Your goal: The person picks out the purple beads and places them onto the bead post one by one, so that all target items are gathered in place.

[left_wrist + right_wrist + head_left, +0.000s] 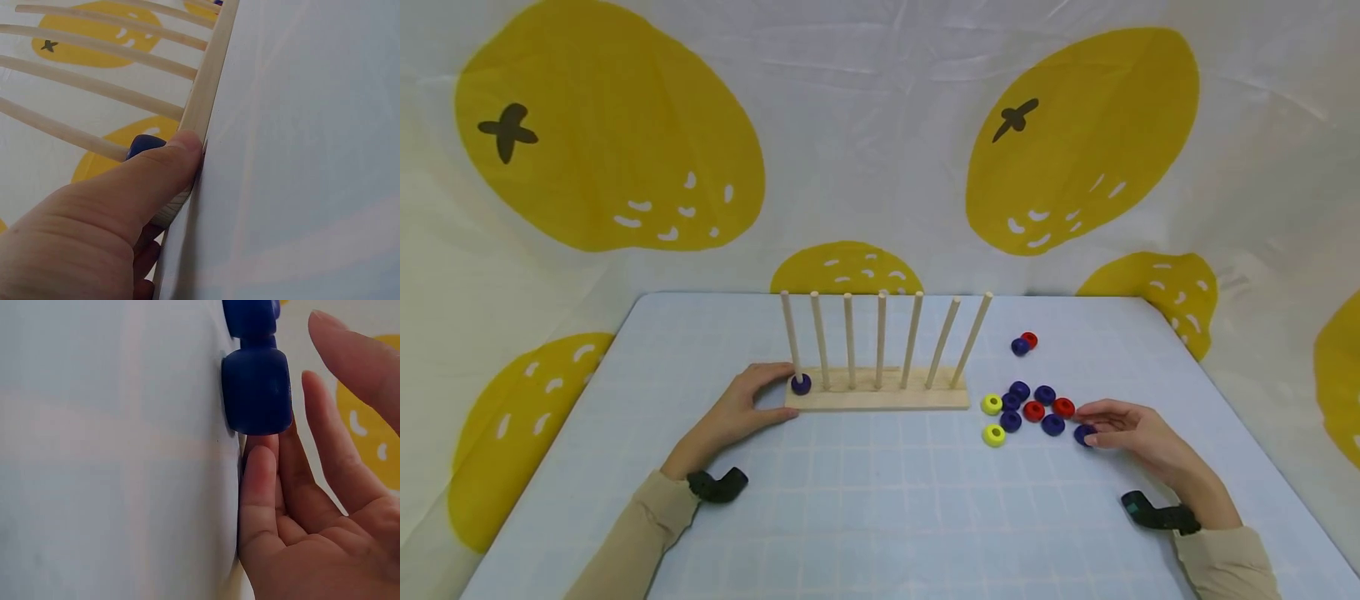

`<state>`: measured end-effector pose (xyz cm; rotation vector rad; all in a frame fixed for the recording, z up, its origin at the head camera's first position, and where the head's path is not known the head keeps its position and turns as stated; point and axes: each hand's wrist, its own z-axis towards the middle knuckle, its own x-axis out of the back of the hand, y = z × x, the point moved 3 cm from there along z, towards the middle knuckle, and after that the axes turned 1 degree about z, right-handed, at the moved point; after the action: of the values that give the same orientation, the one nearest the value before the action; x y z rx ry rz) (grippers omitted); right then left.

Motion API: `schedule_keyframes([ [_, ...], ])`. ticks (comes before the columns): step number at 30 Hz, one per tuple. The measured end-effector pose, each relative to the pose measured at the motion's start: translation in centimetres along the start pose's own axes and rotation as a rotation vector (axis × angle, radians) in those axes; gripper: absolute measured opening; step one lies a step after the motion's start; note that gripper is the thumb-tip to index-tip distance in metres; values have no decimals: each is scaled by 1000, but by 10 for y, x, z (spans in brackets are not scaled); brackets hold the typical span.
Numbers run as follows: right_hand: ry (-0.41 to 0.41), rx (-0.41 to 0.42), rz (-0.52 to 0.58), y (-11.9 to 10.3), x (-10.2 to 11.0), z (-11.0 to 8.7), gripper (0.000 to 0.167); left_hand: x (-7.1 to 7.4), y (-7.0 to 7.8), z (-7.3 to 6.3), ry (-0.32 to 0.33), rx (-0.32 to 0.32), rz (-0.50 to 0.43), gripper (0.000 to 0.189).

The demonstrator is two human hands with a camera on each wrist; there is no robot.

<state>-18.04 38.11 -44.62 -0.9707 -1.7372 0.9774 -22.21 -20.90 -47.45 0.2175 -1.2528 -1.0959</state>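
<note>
- Rack (880, 402), wooden, seven-pegged, stands on the checked table (850, 508); a blue ring (802, 386) circles its leftmost peg.
- Yellow-patterned cloth (865, 125) hangs behind.
- Left hand (741, 412) pinches the rack's left end.
- Right hand (1138, 437): thumb and fingers apart at a loose ring (1081, 434); contact unclear.
- More rings (1033, 412) lie right of the rack.

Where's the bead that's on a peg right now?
In the head view, the dark blue bead sits at the base of the leftmost peg, on the left end of the wooden board, beside the left hand.
</note>
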Motion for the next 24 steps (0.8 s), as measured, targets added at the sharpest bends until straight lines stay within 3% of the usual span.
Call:
schedule_keyframes([
  [5, 18, -3, -62, 0, -2, -1, 53, 0, 0, 1, 4, -17, 5, 64],
  [12, 24, 7, -151, 0, -5, -2, 52, 0, 0, 1, -14, 8, -4, 65],
  [24, 67, -18, -265, -2, -7, -2, 45, -1, -2, -2, 25, -56, 8, 64],
])
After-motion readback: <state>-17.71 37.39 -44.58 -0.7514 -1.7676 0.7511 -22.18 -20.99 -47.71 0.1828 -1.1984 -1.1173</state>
